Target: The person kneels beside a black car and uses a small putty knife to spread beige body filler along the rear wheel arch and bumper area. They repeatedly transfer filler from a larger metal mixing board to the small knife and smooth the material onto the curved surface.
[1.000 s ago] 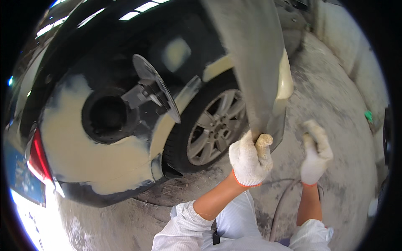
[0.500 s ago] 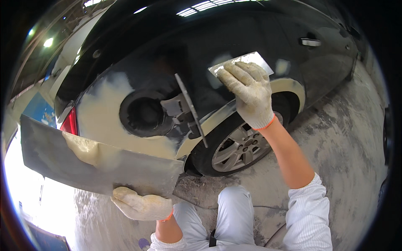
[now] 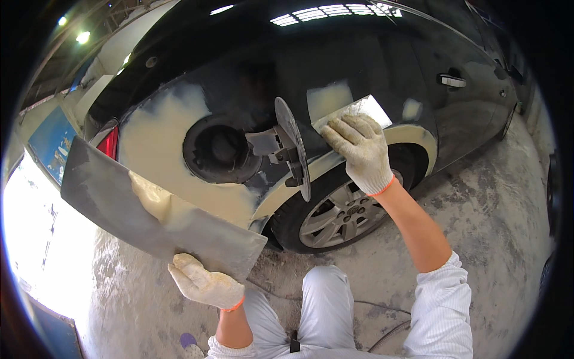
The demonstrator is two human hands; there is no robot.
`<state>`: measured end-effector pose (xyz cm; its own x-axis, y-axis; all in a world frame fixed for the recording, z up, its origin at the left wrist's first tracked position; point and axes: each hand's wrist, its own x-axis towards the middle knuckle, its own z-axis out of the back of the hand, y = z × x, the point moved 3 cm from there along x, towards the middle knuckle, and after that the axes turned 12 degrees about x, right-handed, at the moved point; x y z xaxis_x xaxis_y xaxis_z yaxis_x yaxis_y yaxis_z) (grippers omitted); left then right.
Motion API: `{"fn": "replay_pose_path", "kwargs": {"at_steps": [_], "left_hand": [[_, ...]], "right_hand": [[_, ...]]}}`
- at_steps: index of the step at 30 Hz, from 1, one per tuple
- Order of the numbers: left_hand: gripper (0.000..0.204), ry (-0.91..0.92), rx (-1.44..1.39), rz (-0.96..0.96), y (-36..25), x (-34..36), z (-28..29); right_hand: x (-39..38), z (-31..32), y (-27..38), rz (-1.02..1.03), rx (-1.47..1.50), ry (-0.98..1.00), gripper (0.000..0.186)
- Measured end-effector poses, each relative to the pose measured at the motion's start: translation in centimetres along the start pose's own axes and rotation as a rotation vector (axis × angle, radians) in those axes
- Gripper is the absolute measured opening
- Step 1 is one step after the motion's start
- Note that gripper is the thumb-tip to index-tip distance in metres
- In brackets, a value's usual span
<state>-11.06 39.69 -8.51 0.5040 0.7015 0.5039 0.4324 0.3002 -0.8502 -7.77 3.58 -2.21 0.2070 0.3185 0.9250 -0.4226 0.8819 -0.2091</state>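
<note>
My right hand (image 3: 359, 143), in a stained knit glove, is closed round a flat metal filler spreader (image 3: 369, 107). The spreader lies against the black car panel (image 3: 263, 78), at the lower edge of a cream filler patch (image 3: 330, 99) above the wheel arch. My left hand (image 3: 206, 284), gloved too, grips the lower edge of a large grey sheet-metal board (image 3: 119, 197); its thumb side is partly hidden. A mound of cream body filler (image 3: 152, 197) sits on the board's upper edge. The board hangs tilted in front of the car's rear corner.
The round fuel flap (image 3: 293, 149) stands open beside its dark recess (image 3: 218, 152). Dried filler (image 3: 161, 131) surrounds the recess and follows the wheel arch. Below is the rear wheel (image 3: 347, 218). A hose (image 3: 388, 332) runs across the dusty concrete floor (image 3: 478, 239).
The spreader has slid down the panel, baring more of the cream patch above it. The board has tilted, its right end lower and its left end higher. The view has shifted slightly.
</note>
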Motion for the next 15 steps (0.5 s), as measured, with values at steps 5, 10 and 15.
{"fn": "replay_pose_path", "kwargs": {"at_steps": [5, 10, 15], "left_hand": [[0.038, 0.011, -0.132, 0.027, -0.2, -1.0, -0.2], [0.037, 0.039, -0.044, 0.035, 1.2, -1.1, -0.4], [0.034, 0.071, -0.117, 0.031, 2.6, -1.1, -1.3]], "right_hand": [[3.0, 1.4, -1.0, 0.018, -0.012, -0.11, 0.046], [4.0, -0.1, -3.0, 0.015, 0.003, -0.157, 0.046], [-0.6, -1.0, -1.2, 0.0, 0.024, -0.042, 0.04]]}}
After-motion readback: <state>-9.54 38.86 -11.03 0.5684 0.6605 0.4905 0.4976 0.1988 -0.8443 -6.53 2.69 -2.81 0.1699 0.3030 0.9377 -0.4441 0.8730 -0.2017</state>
